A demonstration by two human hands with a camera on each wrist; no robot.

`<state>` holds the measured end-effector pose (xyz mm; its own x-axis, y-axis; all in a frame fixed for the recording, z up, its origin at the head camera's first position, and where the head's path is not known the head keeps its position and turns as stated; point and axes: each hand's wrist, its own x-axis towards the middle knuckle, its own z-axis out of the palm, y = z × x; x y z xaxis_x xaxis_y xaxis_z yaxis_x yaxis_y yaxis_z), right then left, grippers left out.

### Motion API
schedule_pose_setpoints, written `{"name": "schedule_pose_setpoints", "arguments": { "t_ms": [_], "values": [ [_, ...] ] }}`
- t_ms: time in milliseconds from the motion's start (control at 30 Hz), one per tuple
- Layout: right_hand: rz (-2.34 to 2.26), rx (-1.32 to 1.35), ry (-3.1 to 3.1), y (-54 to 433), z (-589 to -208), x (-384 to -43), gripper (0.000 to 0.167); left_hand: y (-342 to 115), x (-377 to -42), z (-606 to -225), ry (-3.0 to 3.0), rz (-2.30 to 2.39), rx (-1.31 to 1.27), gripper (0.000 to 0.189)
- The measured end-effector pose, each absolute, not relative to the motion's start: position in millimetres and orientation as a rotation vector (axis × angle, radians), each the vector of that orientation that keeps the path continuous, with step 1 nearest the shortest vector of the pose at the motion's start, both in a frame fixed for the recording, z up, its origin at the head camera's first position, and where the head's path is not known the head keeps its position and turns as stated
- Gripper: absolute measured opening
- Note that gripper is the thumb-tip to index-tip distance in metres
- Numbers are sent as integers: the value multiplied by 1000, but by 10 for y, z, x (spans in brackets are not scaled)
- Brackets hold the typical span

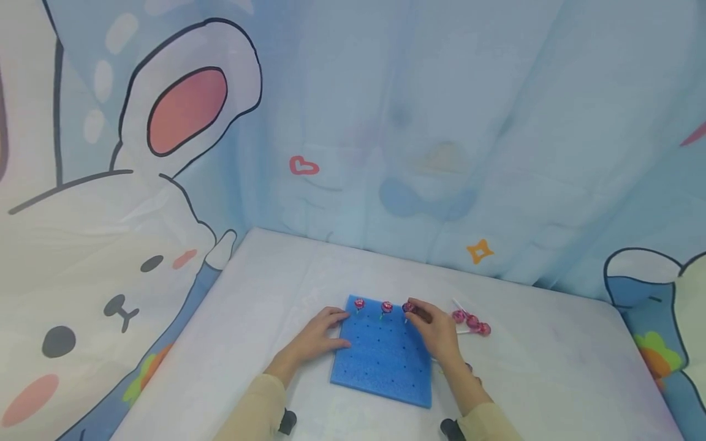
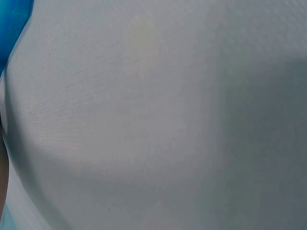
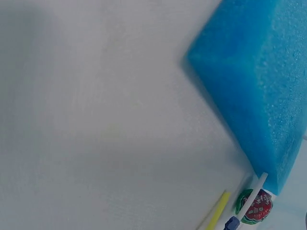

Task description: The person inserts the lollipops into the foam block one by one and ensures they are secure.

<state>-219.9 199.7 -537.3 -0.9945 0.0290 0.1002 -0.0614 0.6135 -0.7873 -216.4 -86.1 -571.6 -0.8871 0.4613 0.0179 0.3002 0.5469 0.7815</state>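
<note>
A blue foam board dotted with small holes lies on the white tabletop. Two red-wrapped lollipops, one at the far left corner and another lollipop beside it, stand upright along its far edge. My right hand pinches a third lollipop by its head near the far right corner; whether its stick is in a hole I cannot tell. Against the board's left edge rests my left hand, thumb and fingers spread. The left wrist view catches only a blue foam edge; the right wrist view misses the pinching fingers.
Several pink-red lollipops lie right of the board, beyond my right hand. Nearer, partly behind my right forearm, are more lollipops; the right wrist view shows a green-and-red wrapped one and a yellow stick. A printed curtain hangs behind the table.
</note>
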Motion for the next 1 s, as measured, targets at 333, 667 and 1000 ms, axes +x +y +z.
{"name": "schedule_pose_setpoints", "arguments": {
  "t_ms": [333, 667, 1000],
  "values": [
    [1308, 19, -2725, 1980, -5406, -2206, 36, -839, -2173, -5712, 2579, 1253, 619, 65],
    [1356, 21, -2746, 2036, -5406, -2175, 41, -843, -2158, -5713, 2581, 1252, 611, 65],
    [1400, -83, -2780, 2248, -5398, -2116, 46, -847, -2157, -5700, 2589, 1237, 610, 66]
  ]
}}
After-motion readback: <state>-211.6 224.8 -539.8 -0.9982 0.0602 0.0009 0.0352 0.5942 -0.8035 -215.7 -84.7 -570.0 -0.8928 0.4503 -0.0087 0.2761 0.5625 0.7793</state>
